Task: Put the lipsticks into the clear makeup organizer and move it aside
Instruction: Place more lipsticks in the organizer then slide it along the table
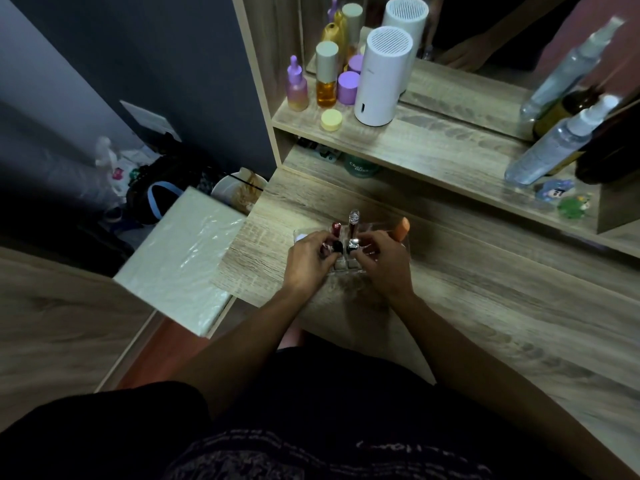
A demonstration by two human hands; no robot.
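Observation:
A clear makeup organizer (pixel 403 245) sits on the wooden desk (pixel 485 289), mostly covered by both hands. A dark red lipstick (pixel 336 231) and a tall lip gloss with a clear cap (pixel 353 223) stand upright in it. An orange-capped tube (pixel 402 228) stands at its right end. My left hand (pixel 308 263) pinches a black-capped lipstick (pixel 337 248) over the front slots. My right hand (pixel 384 263) pinches a silver-and-black lipstick (pixel 352 244) beside it. The organizer's front compartments are hidden under my fingers.
The raised shelf behind holds a white cylindrical device (pixel 382 77), purple and amber bottles (pixel 326 79), a yellow jar (pixel 331 119) and spray bottles (pixel 554 143) on the right. A mirror (pixel 485 39) stands at the back. A plastic-wrapped white box (pixel 183 254) lies left of the desk.

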